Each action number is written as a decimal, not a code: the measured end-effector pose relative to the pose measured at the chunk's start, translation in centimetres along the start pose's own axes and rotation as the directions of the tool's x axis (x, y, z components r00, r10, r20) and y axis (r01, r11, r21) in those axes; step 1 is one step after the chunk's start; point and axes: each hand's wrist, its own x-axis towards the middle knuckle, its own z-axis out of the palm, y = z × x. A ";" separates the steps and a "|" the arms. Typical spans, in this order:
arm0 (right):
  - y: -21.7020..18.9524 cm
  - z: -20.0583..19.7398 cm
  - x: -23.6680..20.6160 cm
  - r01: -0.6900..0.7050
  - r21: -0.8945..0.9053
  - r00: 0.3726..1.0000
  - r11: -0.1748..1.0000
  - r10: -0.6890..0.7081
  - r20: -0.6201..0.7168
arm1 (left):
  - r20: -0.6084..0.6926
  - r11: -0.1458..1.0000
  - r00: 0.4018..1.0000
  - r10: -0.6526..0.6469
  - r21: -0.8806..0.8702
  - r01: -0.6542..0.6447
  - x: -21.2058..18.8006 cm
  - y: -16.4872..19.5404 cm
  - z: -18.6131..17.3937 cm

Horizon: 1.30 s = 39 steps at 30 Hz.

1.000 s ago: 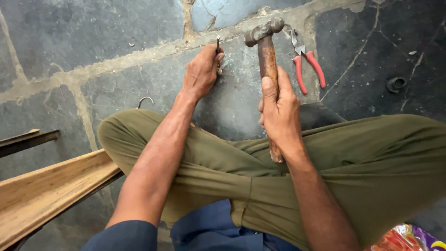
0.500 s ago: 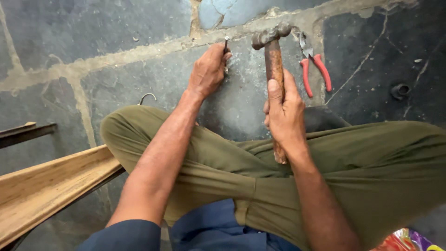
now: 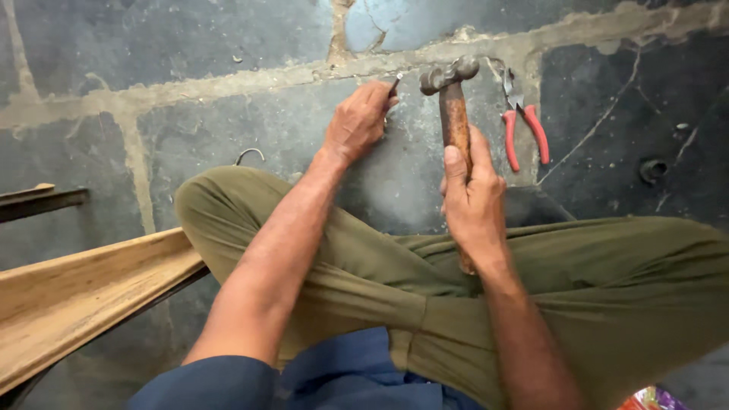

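Wooden-handled hammer (image 3: 454, 114) in right hand (image 3: 472, 199); left hand (image 3: 357, 121) perhaps pinching nail (image 3: 396, 82).

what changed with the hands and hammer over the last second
Very little. The whole picture slid slightly right and up, which looks like head movement. The left hand still pinches a small nail against the stone floor, and the right hand still grips the hammer with its head poised beside the nail. The red-handled pliers and the wooden strip lie where they were.
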 end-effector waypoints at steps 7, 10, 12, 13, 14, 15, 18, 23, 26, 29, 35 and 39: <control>-9.2 -3.4 -1.3 0.546 0.091 0.827 0.833 -0.519 -0.214 | 0.013 0.998 1.000 -0.022 -0.054 0.023 -0.3 -0.2 0.0; -9.5 -2.2 0.1 0.423 0.043 0.902 0.905 -0.416 -0.113 | -0.031 1.000 0.999 0.012 -0.028 -0.013 -0.2 0.0 0.0; -7.8 -1.0 1.5 0.296 -0.059 0.955 0.953 -0.298 -0.012 | -0.031 0.999 0.999 -0.029 -0.031 0.028 0.0 0.0 0.0; -6.4 -0.5 2.1 0.222 -0.106 0.975 0.969 -0.219 0.043 | -0.018 0.998 0.998 -0.061 -0.032 0.061 0.1 0.1 0.0; -4.9 -0.4 2.4 0.138 -0.154 0.987 0.978 -0.124 0.098 | -0.006 0.997 0.997 -0.072 -0.023 0.072 0.2 0.2 -0.2; -3.7 -0.4 2.6 0.088 -0.143 0.994 0.986 -0.078 0.070 | 0.007 0.997 0.997 -0.073 -0.023 0.073 0.1 0.3 -0.2; -0.5 -1.5 2.3 0.034 -0.059 0.999 0.998 -0.035 -0.013 | -0.025 0.999 0.999 -0.038 -0.032 0.038 0.4 0.1 0.0; 0.5 -3.4 1.1 0.036 0.253 0.997 0.967 -0.017 -0.078 | -0.045 0.958 0.966 -0.255 -0.150 0.246 0.3 0.4 -0.1; 0.2 -3.3 1.0 0.054 0.300 0.994 0.952 -0.022 -0.107 | -0.012 0.967 0.977 -0.214 -0.143 0.210 -0.1 1.0 -0.5; 0.3 -2.9 1.2 0.044 0.329 0.997 0.943 -0.022 -0.070 | 0.043 0.980 0.987 -0.158 -0.112 0.162 -0.4 1.5 -1.0; 0.2 -2.5 0.7 0.031 0.247 0.998 0.968 -0.017 -0.059 | 0.109 0.998 0.994 0.012 -0.062 -0.006 -0.6 1.9 -1.2; -0.5 -2.6 0.3 0.040 0.207 0.998 0.978 -0.029 -0.057 | 0.117 0.997 0.993 0.021 -0.075 -0.013 -0.6 2.1 -1.1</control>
